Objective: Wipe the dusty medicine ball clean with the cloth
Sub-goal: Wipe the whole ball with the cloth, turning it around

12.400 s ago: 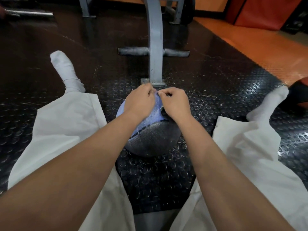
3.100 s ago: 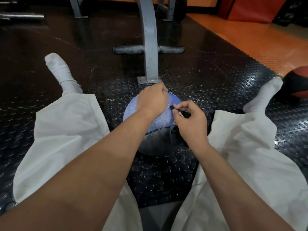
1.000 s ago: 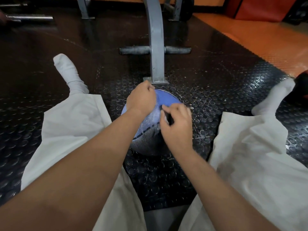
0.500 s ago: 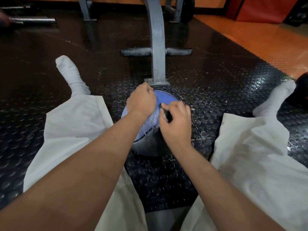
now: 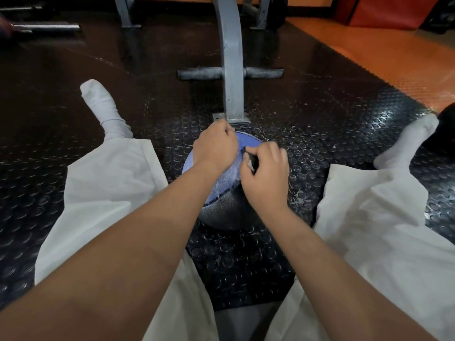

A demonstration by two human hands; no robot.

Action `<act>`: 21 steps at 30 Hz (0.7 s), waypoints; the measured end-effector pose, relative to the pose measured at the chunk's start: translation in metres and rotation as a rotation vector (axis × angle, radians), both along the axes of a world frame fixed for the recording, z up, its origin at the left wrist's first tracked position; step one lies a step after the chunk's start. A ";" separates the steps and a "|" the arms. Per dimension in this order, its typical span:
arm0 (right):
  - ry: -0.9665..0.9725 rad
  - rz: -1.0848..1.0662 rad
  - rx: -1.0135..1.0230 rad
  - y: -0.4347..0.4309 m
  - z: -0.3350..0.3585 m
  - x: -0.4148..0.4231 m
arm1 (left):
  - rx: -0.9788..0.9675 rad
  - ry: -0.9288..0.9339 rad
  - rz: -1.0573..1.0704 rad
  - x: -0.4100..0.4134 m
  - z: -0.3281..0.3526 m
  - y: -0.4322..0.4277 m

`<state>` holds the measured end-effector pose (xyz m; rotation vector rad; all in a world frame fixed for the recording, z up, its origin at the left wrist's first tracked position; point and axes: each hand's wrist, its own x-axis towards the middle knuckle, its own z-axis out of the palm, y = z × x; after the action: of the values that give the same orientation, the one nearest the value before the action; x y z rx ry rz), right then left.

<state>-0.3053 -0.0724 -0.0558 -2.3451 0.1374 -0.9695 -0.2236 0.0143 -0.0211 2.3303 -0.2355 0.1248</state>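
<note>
Seated person, view from the head; a black studded floor mat point(image 5: 320, 107) carries the medicine ball point(image 5: 222, 207), which lies between the outstretched legs in white trousers point(image 5: 105, 193) and white socks point(image 5: 105, 109), just in front of the base of a grey machine post point(image 5: 231, 70) with a padded crossbar point(image 5: 204, 73); orange flooring point(image 5: 394, 57) borders the mat at upper right, a bar point(image 5: 46, 27) lies at upper left, and part of a second, dark ball point(image 5: 446, 126) shows at the right edge beside the right foot. The left hand point(image 5: 216, 146) sits on the crown of the ball with fingers curled over its far side; hand and forearm hide the ball's top and left flank. The right hand point(image 5: 267, 175) covers the upper right flank and pinches the dark cloth point(image 5: 253, 162) between thumb and fingers; only a small fold of the cloth shows. Compared with three seconds earlier, the right hand has risen from the lower right flank to a place close beside the left hand, and no cloth hangs below it; the left hand has stayed on the crown. Being a sphere, the ball has no long axis; its blue half faces up and away, its grey half down and toward the person; the seam between them runs obliquely, rising from lower left to right.
</note>
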 end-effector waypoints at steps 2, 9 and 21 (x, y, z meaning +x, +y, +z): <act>-0.055 0.026 -0.032 0.003 -0.018 -0.019 | 0.003 0.006 0.005 0.001 0.000 -0.001; 0.042 0.066 -0.013 -0.023 -0.002 -0.005 | 0.033 -0.032 -0.006 -0.006 0.002 -0.009; 0.005 -0.010 -0.142 -0.001 -0.025 -0.029 | 0.031 -0.009 -0.036 -0.002 0.001 -0.009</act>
<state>-0.3344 -0.0733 -0.0807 -2.4780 0.0855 -1.0077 -0.2251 0.0056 -0.0204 2.3559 -0.2857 0.1147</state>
